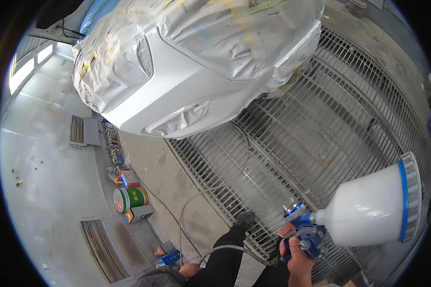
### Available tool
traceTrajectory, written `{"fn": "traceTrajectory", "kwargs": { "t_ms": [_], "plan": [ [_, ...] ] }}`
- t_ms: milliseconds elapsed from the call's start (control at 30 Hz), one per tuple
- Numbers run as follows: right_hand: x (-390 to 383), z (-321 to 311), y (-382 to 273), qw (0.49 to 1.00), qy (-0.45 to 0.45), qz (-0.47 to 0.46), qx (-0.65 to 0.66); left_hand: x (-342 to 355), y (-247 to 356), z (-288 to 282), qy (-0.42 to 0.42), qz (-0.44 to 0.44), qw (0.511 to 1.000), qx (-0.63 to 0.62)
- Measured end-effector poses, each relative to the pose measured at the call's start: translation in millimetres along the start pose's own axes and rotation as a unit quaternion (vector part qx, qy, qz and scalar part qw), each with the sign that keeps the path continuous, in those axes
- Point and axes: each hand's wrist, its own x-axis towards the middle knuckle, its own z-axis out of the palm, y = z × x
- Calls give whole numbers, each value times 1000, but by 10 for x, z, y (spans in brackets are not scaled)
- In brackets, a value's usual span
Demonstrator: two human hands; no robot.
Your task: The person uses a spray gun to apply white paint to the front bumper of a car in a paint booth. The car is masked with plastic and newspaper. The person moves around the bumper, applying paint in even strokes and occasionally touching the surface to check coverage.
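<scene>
My right hand [298, 258] is wrapped round the grip of a blue and silver spray gun [307, 233], low on the right. A large white paint cup [364, 210] with a blue ring and a ribbed pale lid is fixed to the gun, tilted over to the right. From the gun's lower end an air hose [232, 247] arches left across my legs. At the lower edge my left hand [190, 270] is closed where the hose reaches it; its fingers are partly hidden. Ahead stands a car's white bumper corner [184, 91], apart from the gun.
Wrinkled masking film [112, 71] covers the car around the bumper. Slatted metal grating [316, 143] forms the floor. A thin hose line crosses it and the concrete strip [160, 174]. Along the left wall stand a green can [136, 198], boxes and several smaller containers.
</scene>
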Motion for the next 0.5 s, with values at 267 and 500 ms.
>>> {"fn": "traceTrajectory", "kwargs": {
  "t_ms": [267, 500],
  "plan": [
    [101, -895, -367, 999, 7, 33, 42, -526, 1218, 369, 25, -16, 997, -70],
    [404, -1217, -916, 996, 4, 80, -28, -439, 2040, 596, 16, 12, 992, -121]
  ]
}}
